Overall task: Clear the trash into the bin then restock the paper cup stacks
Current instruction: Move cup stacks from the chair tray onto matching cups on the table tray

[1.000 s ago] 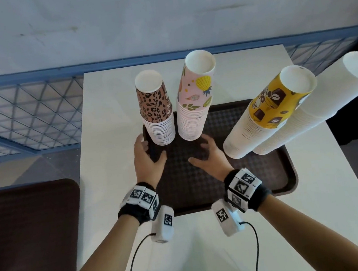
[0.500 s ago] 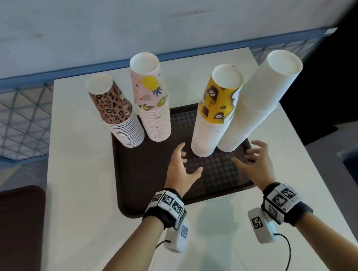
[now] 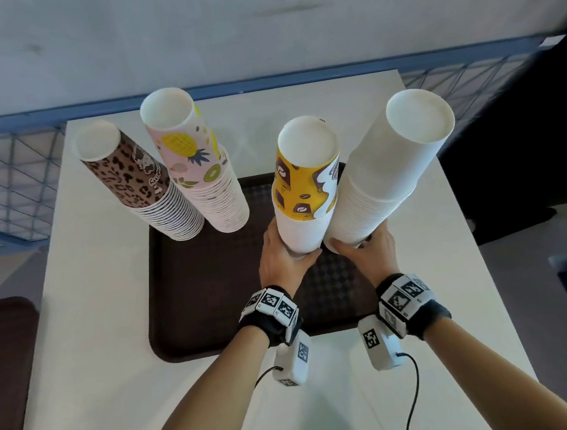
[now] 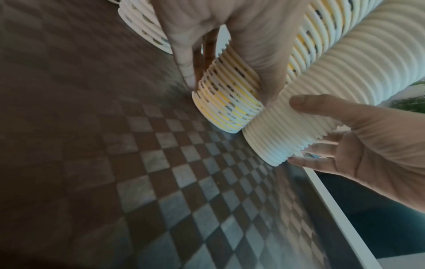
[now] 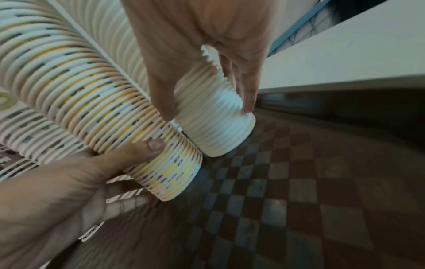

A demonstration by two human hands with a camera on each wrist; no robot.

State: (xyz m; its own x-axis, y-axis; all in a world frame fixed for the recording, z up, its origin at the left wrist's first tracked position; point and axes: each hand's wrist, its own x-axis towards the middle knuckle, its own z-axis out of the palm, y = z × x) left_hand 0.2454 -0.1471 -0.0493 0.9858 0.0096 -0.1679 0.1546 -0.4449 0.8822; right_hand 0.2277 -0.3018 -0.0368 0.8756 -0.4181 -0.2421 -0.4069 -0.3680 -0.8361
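Four upside-down paper cup stacks stand on a brown tray [image 3: 206, 293]. At its back left are a leopard-print stack [image 3: 138, 181] and a pink pineapple stack [image 3: 196, 164]. To the right, a yellow coffee-print stack [image 3: 306, 177] touches a plain white stack [image 3: 392, 168]. My left hand [image 3: 284, 253] grips the yellow stack [image 4: 230, 102] at its base, thumb on one side and fingers behind. My right hand [image 3: 366, 246] grips the base of the white stack [image 5: 218, 127] the same way. Both stacks' bottom rims sit on or just above the tray.
The tray lies on a white table [image 3: 116, 372]. A dark brown surface [image 3: 4, 366] sits lower at the left. A blue mesh railing [image 3: 9, 180] runs behind the table below a pale wall. The floor past the table's right edge is dark.
Both hands left the leopard and pink stacks, moved right across the tray with spread fingers, and now close round the bases of the yellow and white stacks.
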